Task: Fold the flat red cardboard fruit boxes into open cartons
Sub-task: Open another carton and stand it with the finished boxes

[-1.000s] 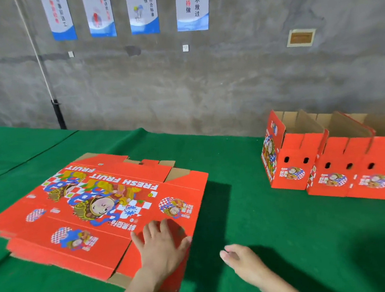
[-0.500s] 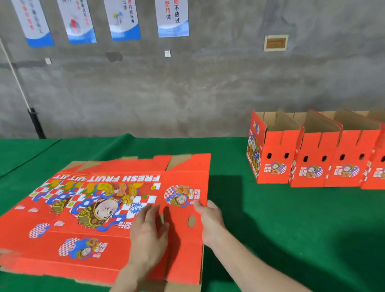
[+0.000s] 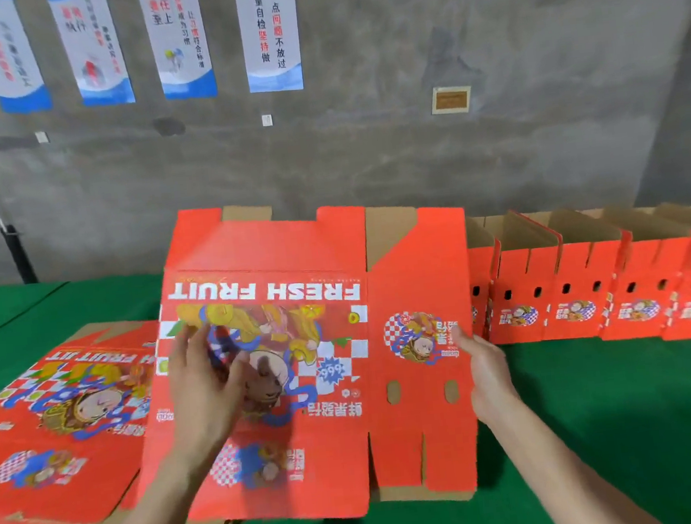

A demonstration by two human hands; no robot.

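Top flat box [image 3: 274,252] has come up off the stack [image 3: 55,441] and stands near upright over the table [image 3: 608,426], near left; half a second ago it lay flat. Left hand [image 3: 207,383] spread on the printed face, fingers straight. Right hand [image 3: 485,366] pinches the right edge. Best, I judge: press along the scored creases so the sleeve opens square. Glossy red print, brown corrugated back, slotted flaps.

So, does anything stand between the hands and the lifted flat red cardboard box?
Nothing visible does. The left hand rests on the printed face of the lifted flat red cardboard box, and the right hand grips its right edge. Both touch it directly.
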